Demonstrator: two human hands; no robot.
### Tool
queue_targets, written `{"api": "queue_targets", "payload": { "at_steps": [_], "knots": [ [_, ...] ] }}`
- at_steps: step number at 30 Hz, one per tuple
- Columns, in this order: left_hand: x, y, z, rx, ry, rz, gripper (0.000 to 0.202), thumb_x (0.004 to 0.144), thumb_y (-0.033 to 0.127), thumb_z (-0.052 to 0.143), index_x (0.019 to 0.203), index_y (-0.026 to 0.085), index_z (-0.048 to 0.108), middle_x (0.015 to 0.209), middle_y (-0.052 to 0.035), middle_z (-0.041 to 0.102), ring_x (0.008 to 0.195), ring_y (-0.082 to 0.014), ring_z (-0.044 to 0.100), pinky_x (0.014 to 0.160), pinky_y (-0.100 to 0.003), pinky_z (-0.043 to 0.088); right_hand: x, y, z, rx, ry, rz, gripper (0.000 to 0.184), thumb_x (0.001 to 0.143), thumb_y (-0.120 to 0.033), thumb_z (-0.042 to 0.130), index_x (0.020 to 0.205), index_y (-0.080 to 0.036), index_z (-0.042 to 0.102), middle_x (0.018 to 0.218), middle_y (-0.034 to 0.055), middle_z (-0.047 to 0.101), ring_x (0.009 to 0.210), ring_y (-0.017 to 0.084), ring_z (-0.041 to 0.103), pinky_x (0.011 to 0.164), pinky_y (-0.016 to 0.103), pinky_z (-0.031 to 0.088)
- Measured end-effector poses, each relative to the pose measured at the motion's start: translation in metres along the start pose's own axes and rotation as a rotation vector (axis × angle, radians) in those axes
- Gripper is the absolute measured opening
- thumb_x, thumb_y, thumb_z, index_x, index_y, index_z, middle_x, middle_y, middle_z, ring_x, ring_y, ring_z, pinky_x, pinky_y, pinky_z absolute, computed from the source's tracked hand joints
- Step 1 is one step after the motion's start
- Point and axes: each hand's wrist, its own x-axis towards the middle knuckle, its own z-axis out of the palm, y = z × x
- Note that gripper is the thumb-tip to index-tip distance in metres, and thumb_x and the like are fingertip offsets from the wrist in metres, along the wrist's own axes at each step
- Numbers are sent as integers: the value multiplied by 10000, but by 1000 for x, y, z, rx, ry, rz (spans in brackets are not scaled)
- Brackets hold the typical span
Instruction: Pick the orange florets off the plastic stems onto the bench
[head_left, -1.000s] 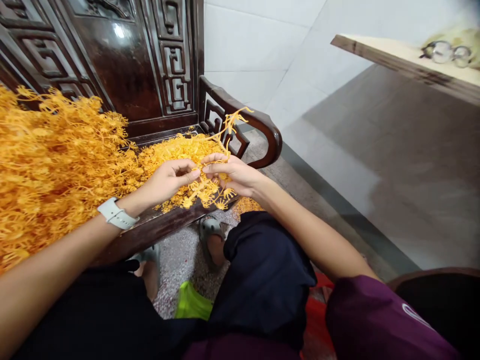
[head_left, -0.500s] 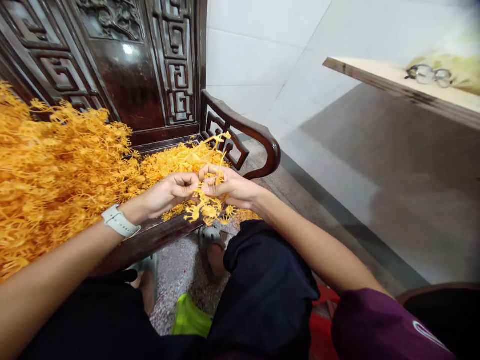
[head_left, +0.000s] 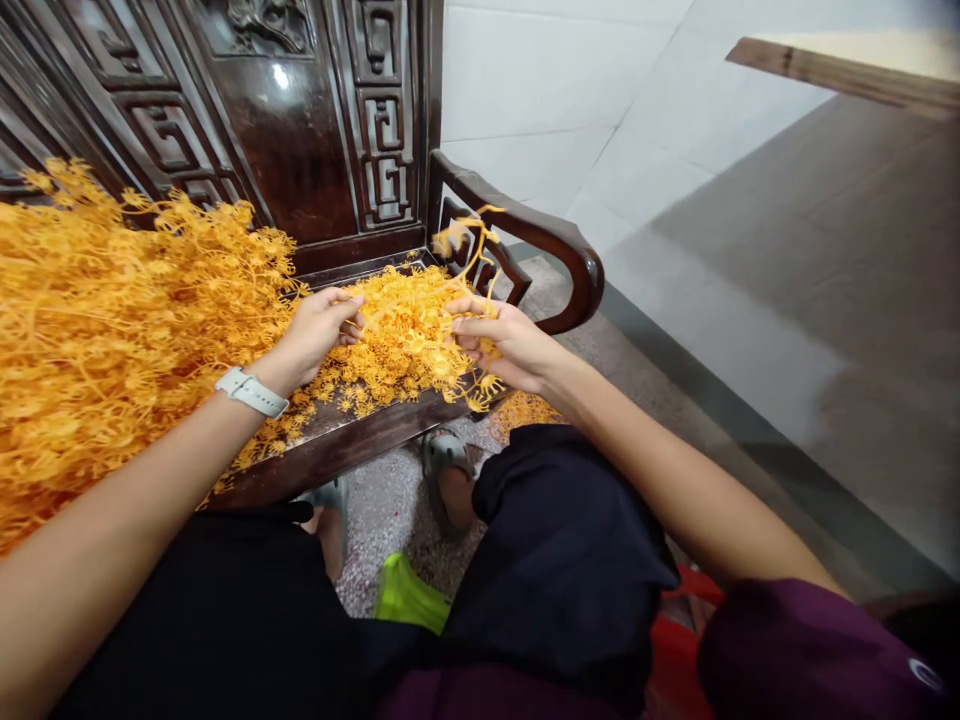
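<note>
My right hand [head_left: 514, 345] pinches an orange plastic flower sprig [head_left: 480, 245]; its thin stems stick up above the fingers and star-like heads hang below. To the left, my left hand [head_left: 319, 330] is closed with thumb and fingertips together, over the edge of the orange pieces; whatever those fingers may hold is too small to make out. Between the hands lies a low pile of small orange plastic pieces [head_left: 397, 335] on the bench seat. A much larger heap of orange branched sprigs [head_left: 142, 330] fills the left side, beside and behind my left forearm.
The dark carved wooden bench [head_left: 277, 170] has a curved armrest [head_left: 585, 270] just beyond my right hand. More orange bits [head_left: 525, 412] lie on the floor. A bright green plastic object [head_left: 409, 597] stands between my legs. A wooden board edge [head_left: 847, 75] juts out at upper right.
My hands, together at a sprig before, are now apart: the left has moved left toward the heap, the right slightly right with the sprig. The view has shifted, and the glasses are out of frame.
</note>
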Motion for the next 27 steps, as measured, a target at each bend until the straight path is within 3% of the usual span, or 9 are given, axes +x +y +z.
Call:
{"api": "queue_targets", "payload": {
  "at_steps": [3, 6, 8, 10, 12, 14, 17, 22, 27],
  "knots": [
    [11, -5, -12, -7, 120, -17, 305, 887, 161, 744, 1168, 183, 628, 938, -49, 745, 664, -103, 660, 633, -217, 519, 4, 2, -2, -7, 11, 20, 288, 782, -184, 846, 1027, -183, 696, 787, -10, 571, 665, 105, 434, 581, 295, 302],
    [11, -7, -15, 35, 138, -85, 664, 837, 134, 762, 1465, 189, 555, 1142, -101, 733, 747, -128, 694, 663, -251, 536, 5, 3, -2, -11, 3, -4, 255, 790, -177, 862, 1003, -172, 721, 821, 7, 591, 698, 117, 471, 613, 303, 355],
    [7, -8, -11, 129, 126, -89, 748, 829, 170, 790, 1534, 166, 538, 1167, -126, 721, 804, -163, 702, 673, -274, 528, 5, 3, -2, 8, 0, -16, 233, 791, -153, 859, 980, -174, 724, 826, 10, 596, 717, 125, 487, 621, 305, 375],
    [1, -9, -4, 221, 74, -38, 661, 846, 247, 799, 1470, 146, 609, 1114, -125, 734, 837, -189, 694, 693, -292, 517, 5, 3, -2, 35, 6, -25, 219, 794, -122, 850, 965, -170, 721, 821, 7, 593, 728, 126, 497, 625, 299, 386],
    [-7, -9, 5, 301, -81, 66, 421, 883, 371, 773, 1231, 137, 737, 1010, -113, 750, 848, -204, 683, 737, -310, 512, 5, 3, -2, 57, 24, -31, 202, 808, -100, 834, 960, -161, 716, 810, 2, 593, 730, 120, 506, 632, 286, 392],
    [-15, -5, 15, 361, -266, 205, 315, 906, 458, 726, 958, 150, 771, 913, -93, 750, 861, -212, 675, 806, -331, 514, 6, 2, -1, 62, 43, -30, 176, 827, -90, 812, 951, -159, 710, 797, -2, 601, 720, 112, 513, 639, 275, 398],
    [-27, 4, 30, 366, -419, 324, 255, 879, 428, 711, 862, 179, 761, 879, -56, 745, 882, -212, 660, 868, -348, 515, 8, 2, 1, 68, 77, -24, 144, 845, -74, 781, 907, -167, 690, 781, -7, 610, 694, 105, 515, 642, 271, 403],
    [-38, 14, 48, 282, -475, 288, 321, 884, 463, 780, 1021, 172, 785, 950, -54, 750, 850, -185, 635, 810, -321, 509, 9, 4, 4, 78, 110, -2, 138, 837, -50, 764, 886, -153, 686, 803, -3, 619, 707, 99, 534, 653, 257, 396],
    [-33, 12, 47, 237, -422, 285, 357, 836, 482, 880, 887, 156, 745, 804, -17, 678, 715, -138, 563, 697, -277, 452, 10, 5, 3, 35, 98, -6, 169, 793, -94, 794, 887, -178, 681, 770, -13, 586, 693, 107, 483, 643, 276, 372]
  ]
}}
